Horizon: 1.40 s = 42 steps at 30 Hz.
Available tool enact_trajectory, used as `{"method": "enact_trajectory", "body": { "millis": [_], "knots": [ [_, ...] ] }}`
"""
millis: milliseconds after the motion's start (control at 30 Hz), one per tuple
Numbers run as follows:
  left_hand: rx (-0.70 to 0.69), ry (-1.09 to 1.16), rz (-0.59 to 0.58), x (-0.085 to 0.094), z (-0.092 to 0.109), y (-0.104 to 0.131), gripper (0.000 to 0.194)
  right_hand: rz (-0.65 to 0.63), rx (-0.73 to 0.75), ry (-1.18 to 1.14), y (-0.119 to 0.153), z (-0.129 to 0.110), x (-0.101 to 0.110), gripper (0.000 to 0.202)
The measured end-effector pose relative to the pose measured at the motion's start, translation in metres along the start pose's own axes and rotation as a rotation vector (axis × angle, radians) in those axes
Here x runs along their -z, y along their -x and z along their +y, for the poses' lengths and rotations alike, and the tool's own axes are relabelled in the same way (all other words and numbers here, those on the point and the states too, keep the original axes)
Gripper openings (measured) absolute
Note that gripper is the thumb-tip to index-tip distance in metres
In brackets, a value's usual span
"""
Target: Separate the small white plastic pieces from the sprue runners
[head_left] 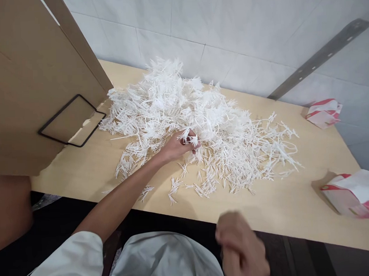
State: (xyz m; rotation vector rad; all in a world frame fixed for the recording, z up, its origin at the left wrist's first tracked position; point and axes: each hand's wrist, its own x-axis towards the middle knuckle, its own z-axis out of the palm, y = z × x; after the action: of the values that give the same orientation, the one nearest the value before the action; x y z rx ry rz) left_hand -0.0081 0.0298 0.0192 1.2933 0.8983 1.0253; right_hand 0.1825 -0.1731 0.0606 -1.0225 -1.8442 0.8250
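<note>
A large loose heap of white, thin-branched sprigs (170, 97) is spread across the light wooden table (281, 207). At the front of the heap, my left hand (177, 147) is closed around a small bunch of white sprigs (189, 137), their fanned tips poking out between thumb and fingers. Some loose sprigs (174, 188) lie on the wood below that wrist. My right hand (241, 248) is off the table's front edge, near my body. Motion blurs it, but its fingers look curled in; whatever they may hold is hidden.
On the left stands a brown cardboard panel (30, 88) with a torn lower edge and a black wire loop (75, 144) against it. Two red-and-white paper packets, one far (324, 113) and one near (357, 195), sit at the right. A metal strip (319, 59) leans along the tiled wall (228, 24).
</note>
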Motion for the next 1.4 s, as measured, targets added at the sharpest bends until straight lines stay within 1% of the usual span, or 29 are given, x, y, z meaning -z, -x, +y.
{"method": "enact_trajectory", "body": {
  "millis": [67, 100, 133, 200, 233, 267, 300, 333, 367, 433, 500, 600, 633, 700, 767, 800, 867, 933, 1000, 1100, 1200, 1300, 1400],
  "knots": [
    [-0.015, -0.006, 0.023, -0.001, -0.001, 0.0, 0.036, 0.182, -0.07, 0.1, -0.052, 0.031, 0.0, 0.021],
    [-0.022, -0.018, 0.042, -0.001, -0.002, -0.001, 0.036, 0.248, -0.131, 0.166, -0.08, 0.047, 0.0, 0.016],
    [-0.033, -0.034, 0.066, -0.001, -0.004, -0.001, 0.034, 0.206, -0.162, 0.184, -0.105, 0.062, 0.0, 0.018],
    [-0.06, -0.078, 0.121, 0.0, -0.006, -0.004, 0.029, 0.056, -0.145, 0.132, -0.146, 0.089, 0.0, 0.023],
    [-0.077, -0.1, 0.148, 0.002, -0.008, -0.005, 0.026, -0.015, -0.125, 0.1, -0.159, 0.1, 0.0, 0.022],
    [-0.079, -0.124, 0.169, 0.003, -0.009, -0.006, 0.023, -0.042, -0.109, 0.083, -0.167, 0.11, -0.001, 0.021],
    [-0.074, -0.138, 0.172, 0.004, -0.01, -0.007, 0.021, -0.045, -0.108, 0.072, -0.171, 0.119, -0.001, 0.021],
    [-0.071, -0.16, 0.148, 0.005, -0.011, -0.007, 0.019, -0.023, -0.115, 0.059, -0.171, 0.125, -0.002, 0.021],
    [-0.066, -0.199, 0.135, 0.005, -0.012, -0.008, 0.018, -0.026, -0.112, 0.059, -0.168, 0.13, -0.003, 0.021],
    [-0.058, -0.22, 0.072, 0.006, -0.012, -0.007, 0.019, 0.002, -0.078, 0.075, -0.161, 0.135, -0.003, 0.019],
    [-0.036, -0.212, 0.039, 0.007, -0.011, -0.007, 0.024, 0.021, -0.029, 0.136, -0.156, 0.136, -0.001, 0.016],
    [0.029, -0.22, 0.006, 0.008, -0.01, -0.005, 0.041, 0.035, 0.05, 0.245, -0.156, 0.133, 0.005, 0.011],
    [0.045, -0.229, -0.002, 0.008, -0.011, -0.005, 0.045, 0.047, 0.064, 0.262, -0.158, 0.132, 0.007, 0.011],
    [0.042, -0.246, 0.025, 0.008, -0.012, -0.005, 0.045, 0.064, 0.041, 0.269, -0.161, 0.13, 0.009, 0.014],
    [0.013, -0.281, 0.125, 0.007, -0.015, -0.005, 0.039, 0.032, -0.029, 0.272, -0.163, 0.13, 0.01, 0.022],
    [-0.002, -0.3, 0.162, 0.007, -0.017, -0.005, 0.036, -0.015, -0.06, 0.274, -0.163, 0.13, 0.01, 0.026],
    [-0.041, -0.328, 0.18, 0.005, -0.019, -0.006, 0.026, -0.096, -0.084, 0.278, -0.163, 0.133, 0.008, 0.031],
    [-0.11, -0.337, 0.156, 0.004, -0.021, -0.007, 0.015, -0.104, -0.052, 0.307, -0.162, 0.136, 0.006, 0.032],
    [-0.166, -0.359, 0.125, 0.004, -0.022, -0.008, 0.01, -0.11, -0.001, 0.342, -0.161, 0.137, 0.005, 0.029],
    [-0.194, -0.453, 0.088, 0.005, -0.022, -0.01, 0.013, -0.155, 0.045, 0.445, -0.16, 0.136, 0.005, 0.026],
    [-0.267, -0.637, -0.01, 0.007, -0.022, -0.01, 0.013, -0.214, 0.06, 0.598, -0.16, 0.135, 0.005, 0.023],
    [-0.32, -0.751, -0.081, 0.006, -0.021, -0.007, 0.013, -0.227, 0.058, 0.7, -0.16, 0.135, 0.005, 0.02],
    [-0.308, -0.767, -0.089, 0.002, -0.018, -0.001, 0.028, -0.211, 0.042, 0.771, -0.16, 0.133, 0.003, 0.02]
  ]
}}
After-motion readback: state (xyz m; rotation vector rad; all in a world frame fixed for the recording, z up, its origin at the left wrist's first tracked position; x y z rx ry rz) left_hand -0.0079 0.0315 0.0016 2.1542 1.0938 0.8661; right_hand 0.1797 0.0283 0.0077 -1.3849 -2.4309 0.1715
